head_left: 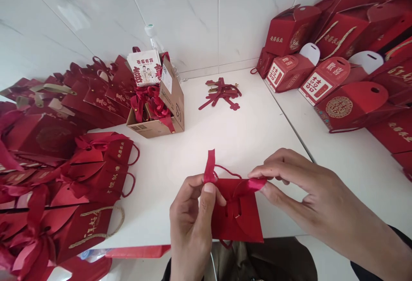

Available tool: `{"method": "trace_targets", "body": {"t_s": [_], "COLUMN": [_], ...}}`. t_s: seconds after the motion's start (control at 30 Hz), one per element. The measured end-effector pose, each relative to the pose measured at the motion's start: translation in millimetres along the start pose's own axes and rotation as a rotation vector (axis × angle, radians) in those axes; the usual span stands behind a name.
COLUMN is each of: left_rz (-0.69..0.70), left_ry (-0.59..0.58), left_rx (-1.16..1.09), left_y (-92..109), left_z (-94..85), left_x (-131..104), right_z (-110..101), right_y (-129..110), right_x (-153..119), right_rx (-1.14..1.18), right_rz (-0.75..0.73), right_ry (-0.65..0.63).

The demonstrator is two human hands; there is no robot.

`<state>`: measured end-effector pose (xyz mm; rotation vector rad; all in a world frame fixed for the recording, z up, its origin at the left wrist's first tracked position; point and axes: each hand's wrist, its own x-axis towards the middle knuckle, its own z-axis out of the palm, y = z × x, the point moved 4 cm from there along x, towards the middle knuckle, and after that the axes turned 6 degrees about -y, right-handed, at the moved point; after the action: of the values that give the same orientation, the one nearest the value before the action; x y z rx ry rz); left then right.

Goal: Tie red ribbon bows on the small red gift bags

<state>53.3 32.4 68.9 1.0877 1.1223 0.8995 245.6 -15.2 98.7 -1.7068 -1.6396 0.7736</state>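
A small red gift box (247, 225) with a cord handle lies at the table's front edge, its top flaps folded over. A red ribbon (210, 165) runs through slots in its top. My left hand (196, 212) pinches one end of that ribbon between thumb and fingers, and a short tail sticks up above. On the other side, my right hand (296, 191) grips the opposite ribbon end between thumb and forefinger, just over the box's right corner. Fingers of my left hand cover the box's left side.
To the left stand rows of red gift boxes (112, 169) with bows. Behind them is a cardboard carton (154, 130) full of ribbons. Red strap pieces (222, 94) lie farther back on the white table (244, 135). More red boxes (289, 73) are stacked at the right.
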Motion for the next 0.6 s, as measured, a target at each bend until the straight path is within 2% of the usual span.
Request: {"method": "trace_targets", "body": {"t_s": [0.23, 0.5, 0.6], "left_rz": [0.042, -0.001, 0.041], "left_ry": [0.118, 0.245, 0.221], "left_rx": [-0.172, -0.344, -0.305], "left_y": [-22, -35, -34], "left_z": [-12.9, -10.1, -9.5], "left_x": [4, 0, 1], "right_z": [8, 7, 2], "right_y": [16, 24, 25], "right_x": [-4, -5, -4], "right_rx": [-0.063, -0.031, -0.03], "right_rz": [0.034, 0.107, 0.131], "right_ry": [-0.108, -0.115, -0.09]}}
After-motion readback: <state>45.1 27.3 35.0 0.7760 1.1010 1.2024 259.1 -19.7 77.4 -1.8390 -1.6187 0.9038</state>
